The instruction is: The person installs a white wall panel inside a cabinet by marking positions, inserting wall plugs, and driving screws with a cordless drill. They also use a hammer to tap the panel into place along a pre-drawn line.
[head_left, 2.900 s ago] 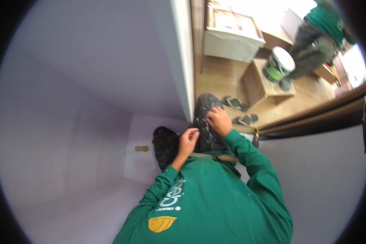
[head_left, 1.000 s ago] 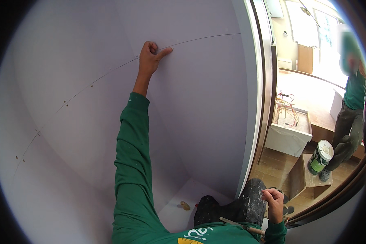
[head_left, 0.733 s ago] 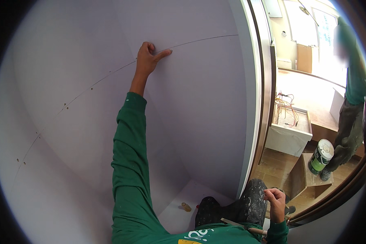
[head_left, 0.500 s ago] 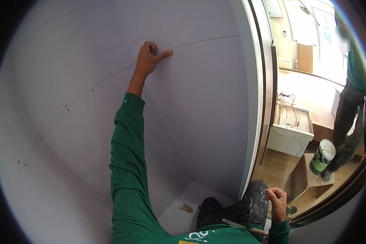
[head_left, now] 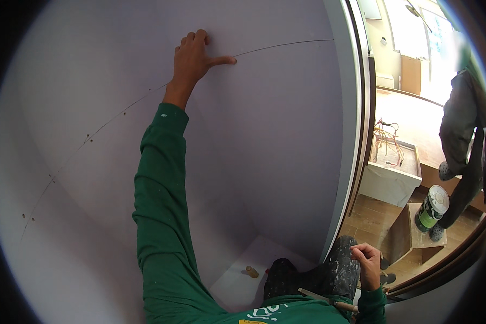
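Note:
My left hand (head_left: pixel 191 60) reaches up against the pale lilac wall (head_left: pixel 264 119), its fingers bent and its thumb stretched out sideways. The thumb tip lies by a thin dark line (head_left: pixel 286 45) that crosses the wall surfaces. Small dark holes (head_left: pixel 89 138) flank that line farther left. At the lower right, my right hand (head_left: pixel 368 262) is closed near my paint-spotted knee (head_left: pixel 344 259); whatever its fingers may pinch is too small to make out. A flat-bladed tool with a wooden handle (head_left: pixel 344 306) rests across my waist.
A small tan object (head_left: pixel 251 271) lies on the white surface below. Beyond the frame edge (head_left: pixel 356 135), a person (head_left: pixel 461 135) stands beside a wooden box (head_left: pixel 410 237) bearing a paint bucket (head_left: pixel 432 208). Loose wires (head_left: pixel 389 143) lie on a white cabinet (head_left: pixel 389 181).
My left hand has moved a little up and left, its thumb stretched wider and its fingers lifted higher. The person outside has shifted a leg. My right hand stays almost in place.

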### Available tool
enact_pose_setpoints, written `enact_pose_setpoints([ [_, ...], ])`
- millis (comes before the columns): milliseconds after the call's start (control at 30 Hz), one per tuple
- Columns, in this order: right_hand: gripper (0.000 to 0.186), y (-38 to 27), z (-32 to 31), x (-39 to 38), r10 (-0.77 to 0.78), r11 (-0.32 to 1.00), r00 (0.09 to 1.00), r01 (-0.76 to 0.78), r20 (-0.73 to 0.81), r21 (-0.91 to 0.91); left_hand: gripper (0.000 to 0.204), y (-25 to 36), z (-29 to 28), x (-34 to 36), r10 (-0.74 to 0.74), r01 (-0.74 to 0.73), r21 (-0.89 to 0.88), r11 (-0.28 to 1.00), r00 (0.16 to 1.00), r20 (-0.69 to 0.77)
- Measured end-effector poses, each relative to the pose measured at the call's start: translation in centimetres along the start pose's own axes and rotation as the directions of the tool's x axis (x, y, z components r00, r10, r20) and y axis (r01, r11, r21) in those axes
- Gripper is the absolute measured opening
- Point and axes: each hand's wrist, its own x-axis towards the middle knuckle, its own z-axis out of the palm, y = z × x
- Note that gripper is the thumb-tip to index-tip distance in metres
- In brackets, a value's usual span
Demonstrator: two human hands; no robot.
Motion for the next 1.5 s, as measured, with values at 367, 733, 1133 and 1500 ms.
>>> enact_pose_setpoints([
  [367, 0.013, -0.7, 0.5, 0.0, -0.008, 1.000, 1.000, 0.008, -0.010, -0.026, 0.067, -2.4, 3.8, -1.9, -0.093, 0.099, -0.537, 0.838, 0.995, 0.037],
  [733, 0.012, -0.3, -0.1, 0.0, 0.014, 1.000, 1.000, -0.014, -0.012, 0.016, 0.070, -1.4, 1.6, -1.9, -0.174, 0.295, -0.650, 0.700, 0.954, 0.245],
  [1133, 0.012, 0.2, -0.2, 0.2, 0.014, 1.000, 1.000, -0.014, -0.013, 0.003, 0.061, -0.8, 1.6, -1.6, -0.155, 0.256, -0.618, 0.744, 0.964, 0.214],
  [1500, 0.011, -0.7, 1.0, 0.8, 0.021, 1.000, 1.000, -0.021, 0.018, -0.001, 0.031, 1.2, 2.9, -3.2, -0.126, 0.018, -0.564, 0.825, 0.980, -0.153],
])
